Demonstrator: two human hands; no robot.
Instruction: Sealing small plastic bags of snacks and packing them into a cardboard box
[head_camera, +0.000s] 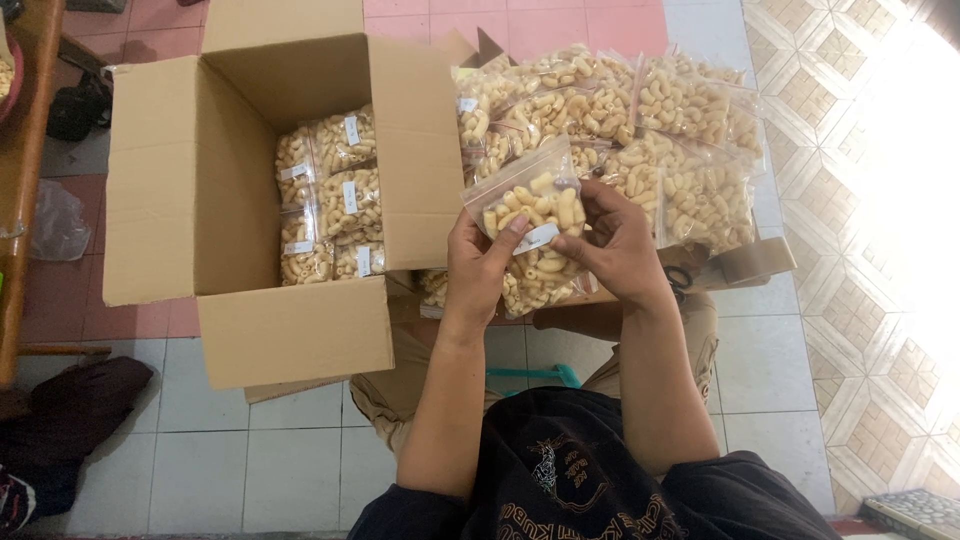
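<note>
An open cardboard box (250, 200) stands on the tiled floor (780, 370), its four flaps spread wide, leaving the mouth clear from above. Labelled bags of pale snacks (330, 195) fill only the right part of the box floor; the left part lies bare. The box's right wall rises between that space and a heap of filled clear bags (650, 130), which blocks the ground just beside it. Both hands, left hand (478, 268) and right hand (612, 245), close on one bag (535, 225) directly before the heap. Open tiles stretch right of the heap. A wooden edge (15, 200) and dark bundles (70, 410) hem the far left.
</note>
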